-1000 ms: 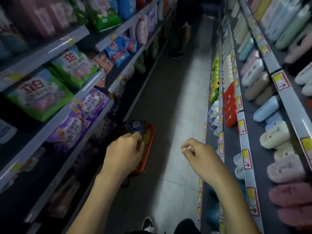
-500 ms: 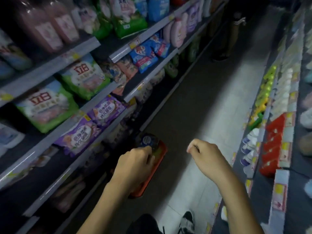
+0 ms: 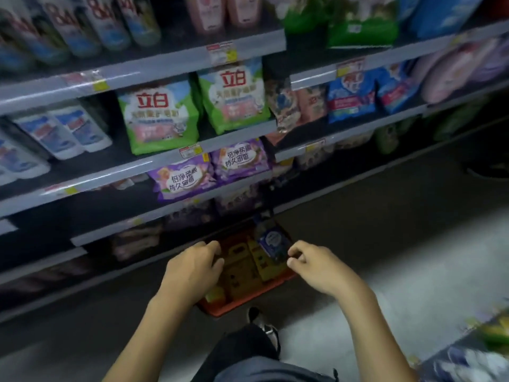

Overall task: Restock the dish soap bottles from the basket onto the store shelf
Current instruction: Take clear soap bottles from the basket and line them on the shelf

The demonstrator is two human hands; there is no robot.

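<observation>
An orange-red basket (image 3: 234, 308) sits on the floor against the foot of the store shelf (image 3: 132, 168). Yellow packs (image 3: 245, 268) lie inside it. At its far right corner stands a dark dish soap bottle (image 3: 271, 241) with a blue label. My left hand (image 3: 192, 268) hovers over the basket's left side with loosely curled fingers and holds nothing. My right hand (image 3: 316, 268) is just right of the bottle, thumb and fingers apart, not gripping it.
The shelves carry green detergent bags (image 3: 159, 117), purple bags (image 3: 181, 180) and white bottles (image 3: 66, 133). My shoe (image 3: 264, 325) and knee are just below the basket. Another person's shoe (image 3: 484, 169) is at the right. The opposite shelf's corner (image 3: 468, 354) shows bottom right.
The view has swung left from along the aisle to face the shelf. Both hands have come lower over the basket, and the right hand has moved in beside the bottle.
</observation>
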